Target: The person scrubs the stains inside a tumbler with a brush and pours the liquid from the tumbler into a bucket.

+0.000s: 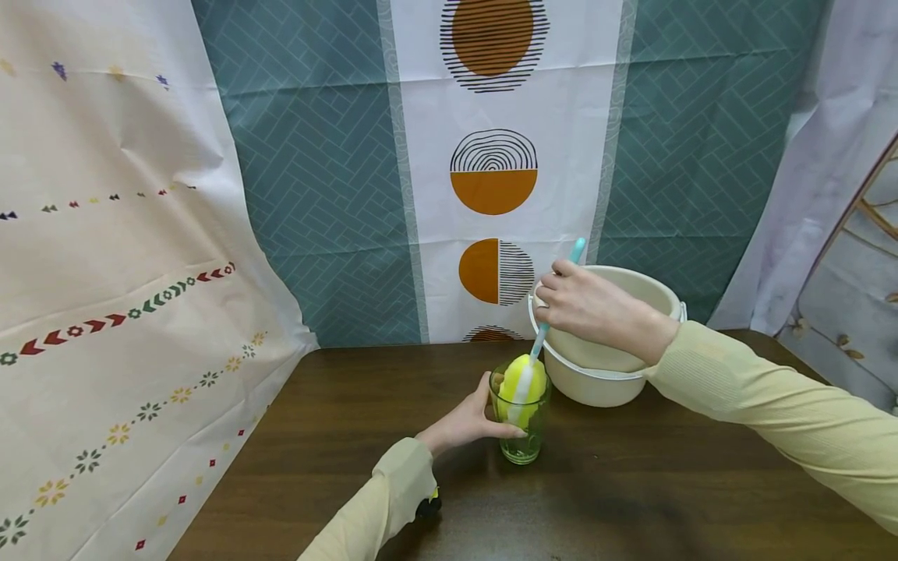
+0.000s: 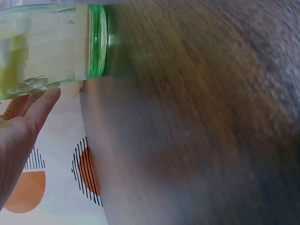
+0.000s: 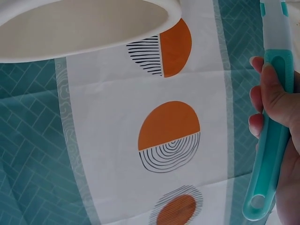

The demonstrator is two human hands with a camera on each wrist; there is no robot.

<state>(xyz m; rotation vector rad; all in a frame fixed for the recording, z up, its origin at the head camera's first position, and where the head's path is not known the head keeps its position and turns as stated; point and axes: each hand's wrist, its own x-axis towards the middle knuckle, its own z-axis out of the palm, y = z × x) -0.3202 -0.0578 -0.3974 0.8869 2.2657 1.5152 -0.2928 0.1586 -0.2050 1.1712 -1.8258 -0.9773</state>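
A clear green-tinted glass (image 1: 521, 449) stands upright on the brown table. My left hand (image 1: 468, 421) holds it from the left side, thumb across the front and fingers behind. Inside the glass's mouth sits the yellow sponge head (image 1: 525, 380) of a cup brush, its lower part seen through the wall. My right hand (image 1: 596, 308) grips the brush's turquoise handle (image 3: 269, 159), which slants up to the right. In the left wrist view the glass (image 2: 51, 51) appears sideways, with the left hand's fingers (image 2: 40, 110) against it.
Behind the glass, to the right, stands a cream bucket (image 1: 596, 389) with a rim and handle; the right forearm passes in front of it. A patterned curtain (image 1: 323, 195) hangs along the table's back edge. Pale cloth (image 1: 140, 257) drapes at the left. The wooden table (image 1: 337, 436) spreads around the glass.
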